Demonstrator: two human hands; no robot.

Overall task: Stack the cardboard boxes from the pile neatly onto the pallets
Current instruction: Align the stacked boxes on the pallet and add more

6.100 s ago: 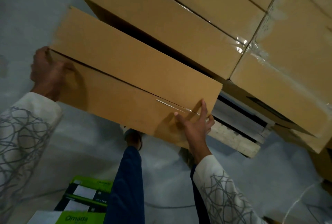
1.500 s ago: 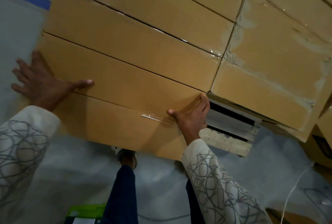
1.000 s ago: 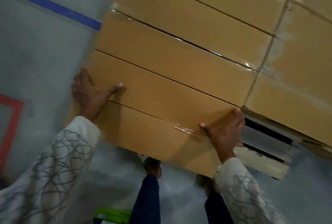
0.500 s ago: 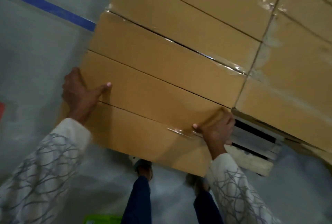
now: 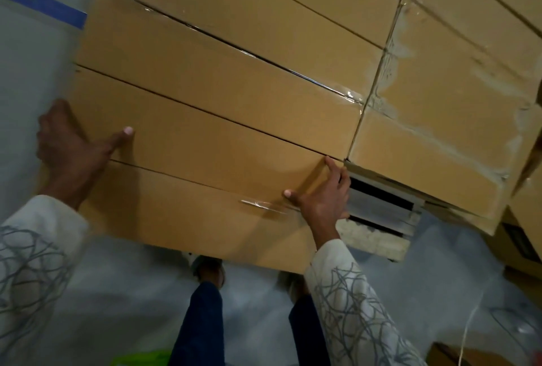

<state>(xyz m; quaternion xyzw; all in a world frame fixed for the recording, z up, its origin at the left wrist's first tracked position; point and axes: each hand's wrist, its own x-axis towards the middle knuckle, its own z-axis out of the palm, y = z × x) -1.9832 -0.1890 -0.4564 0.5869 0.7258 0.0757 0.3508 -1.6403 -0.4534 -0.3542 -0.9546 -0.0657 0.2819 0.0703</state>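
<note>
Cardboard box [image 5: 205,145], long and flat, at the near left edge of the stacked boxes [image 5: 234,72], far edge tight against the neighbouring box, top face level with it. Left hand [image 5: 70,154] clasping the left end, thumb laid flat on the top face, fingers wrapped over the end. Right hand [image 5: 322,198] gripping the near right corner, thumb on the near top edge beside a strip of clear tape [image 5: 264,206], fingers curled round the right end. Film-wrapped boxes [image 5: 440,145] just right of that end, pallet [image 5: 378,236] corner showing beneath them. Blue tape line [image 5: 41,3] on the grey floor [image 5: 117,292], far left. Dark trouser legs [image 5: 199,327] near, below the box.
</note>
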